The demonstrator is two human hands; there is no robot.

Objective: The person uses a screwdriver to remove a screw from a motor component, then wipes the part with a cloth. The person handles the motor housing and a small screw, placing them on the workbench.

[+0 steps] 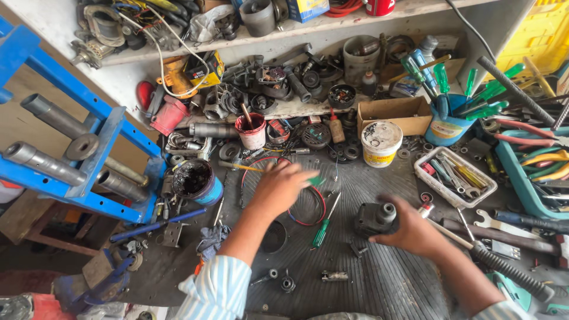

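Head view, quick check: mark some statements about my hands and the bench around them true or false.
1. The right hand rests against a dark metal housing. True.
2. The left hand holds a hammer. False: it reaches over a red wire loop, fingertips blurred near something green.
3. A green-handled screwdriver lies between the hands. True.
4. The white tray is empty. False: it holds small tools.
5. The blue tub holds screwdrivers. True.

a cluttered workbench [391, 278] under white shelves [332, 24], blue press frame [89, 136] alongside.
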